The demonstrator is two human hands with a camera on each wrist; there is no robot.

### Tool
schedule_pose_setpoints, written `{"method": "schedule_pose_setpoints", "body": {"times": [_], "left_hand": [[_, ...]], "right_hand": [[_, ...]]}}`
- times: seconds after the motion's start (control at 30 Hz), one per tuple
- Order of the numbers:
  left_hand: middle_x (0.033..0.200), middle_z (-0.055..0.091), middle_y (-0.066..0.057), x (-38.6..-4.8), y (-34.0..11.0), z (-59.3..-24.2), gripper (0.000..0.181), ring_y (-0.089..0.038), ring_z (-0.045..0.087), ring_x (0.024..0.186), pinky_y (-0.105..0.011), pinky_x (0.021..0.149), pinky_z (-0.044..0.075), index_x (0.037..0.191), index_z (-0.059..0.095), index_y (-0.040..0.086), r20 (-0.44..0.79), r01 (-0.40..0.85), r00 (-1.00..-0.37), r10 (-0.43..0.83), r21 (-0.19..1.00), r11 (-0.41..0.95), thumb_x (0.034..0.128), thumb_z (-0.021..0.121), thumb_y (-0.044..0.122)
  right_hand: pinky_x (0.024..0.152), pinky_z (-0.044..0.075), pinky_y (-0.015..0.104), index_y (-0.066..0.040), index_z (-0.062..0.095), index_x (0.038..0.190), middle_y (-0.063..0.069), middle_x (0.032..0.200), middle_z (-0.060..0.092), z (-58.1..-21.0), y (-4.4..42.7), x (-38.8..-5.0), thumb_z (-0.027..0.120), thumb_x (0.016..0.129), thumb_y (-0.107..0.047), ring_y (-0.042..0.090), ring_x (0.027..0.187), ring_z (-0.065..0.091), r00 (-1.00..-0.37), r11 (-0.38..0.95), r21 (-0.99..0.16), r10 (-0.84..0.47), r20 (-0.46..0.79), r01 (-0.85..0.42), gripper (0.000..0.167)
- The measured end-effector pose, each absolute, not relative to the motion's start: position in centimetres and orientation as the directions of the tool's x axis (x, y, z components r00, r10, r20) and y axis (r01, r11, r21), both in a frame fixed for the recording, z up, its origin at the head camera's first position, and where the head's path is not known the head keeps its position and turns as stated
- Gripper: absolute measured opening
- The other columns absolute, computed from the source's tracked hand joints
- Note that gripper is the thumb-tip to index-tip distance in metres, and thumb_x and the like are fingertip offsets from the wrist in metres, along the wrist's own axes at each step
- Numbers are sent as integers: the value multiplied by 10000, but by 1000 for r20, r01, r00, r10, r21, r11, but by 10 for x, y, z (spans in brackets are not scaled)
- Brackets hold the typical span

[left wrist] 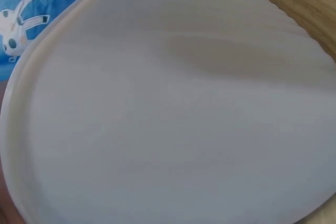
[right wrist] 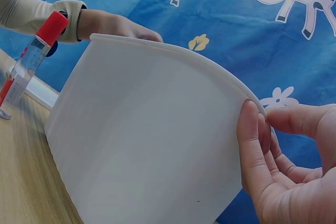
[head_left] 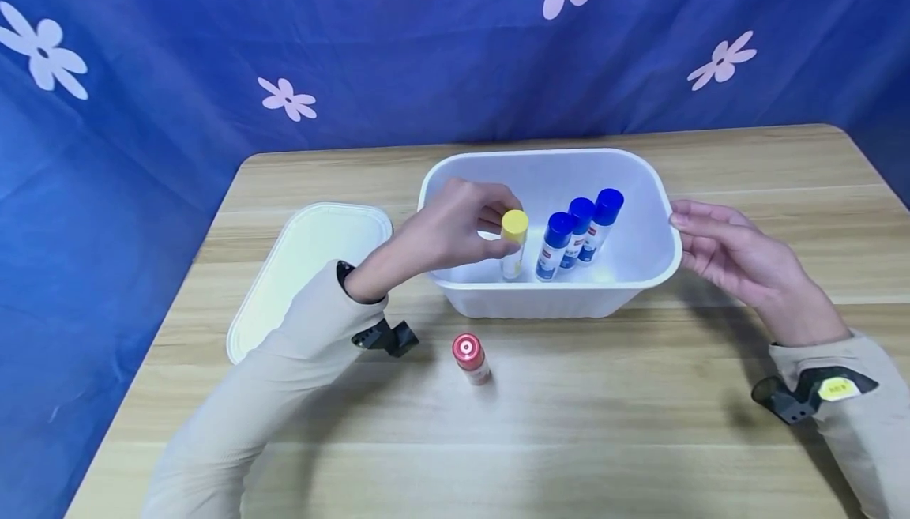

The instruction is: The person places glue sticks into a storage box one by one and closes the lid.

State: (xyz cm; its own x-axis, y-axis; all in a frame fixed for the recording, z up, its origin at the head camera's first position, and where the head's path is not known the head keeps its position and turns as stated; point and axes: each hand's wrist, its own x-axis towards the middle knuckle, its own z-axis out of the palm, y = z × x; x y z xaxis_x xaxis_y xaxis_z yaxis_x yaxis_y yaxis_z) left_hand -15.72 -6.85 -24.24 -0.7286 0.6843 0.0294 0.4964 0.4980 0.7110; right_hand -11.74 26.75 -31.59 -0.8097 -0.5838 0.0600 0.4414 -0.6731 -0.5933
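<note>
Blue cloth is hung behind the desk, with a bin set near its far edge.
Inside the bin, a yellow stick is pinched by the left hand, its fingers parted only by the stick; the rim toward the desk's right edge is pinched by the right hand's curled fingers. Three blue sticks are grouped beside the yellow one. The lid is laid toward the left edge.
</note>
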Motion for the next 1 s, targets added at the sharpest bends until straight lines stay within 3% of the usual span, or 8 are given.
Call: {"method": "schedule_pose_setpoints", "body": {"times": [1.0], "left_hand": [[961,682,-93,-161,-52,-247,244,-172,654,906,-175,798,553,1039,658,-19,-80,491,-708,702,658,570,812,744,3]], "right_hand": [[865,569,347,121,574,1196,240,1111,650,-317,267,-118,250,1015,90,287,994,670,-802,-678,-577,-593,64,455,372]]}}
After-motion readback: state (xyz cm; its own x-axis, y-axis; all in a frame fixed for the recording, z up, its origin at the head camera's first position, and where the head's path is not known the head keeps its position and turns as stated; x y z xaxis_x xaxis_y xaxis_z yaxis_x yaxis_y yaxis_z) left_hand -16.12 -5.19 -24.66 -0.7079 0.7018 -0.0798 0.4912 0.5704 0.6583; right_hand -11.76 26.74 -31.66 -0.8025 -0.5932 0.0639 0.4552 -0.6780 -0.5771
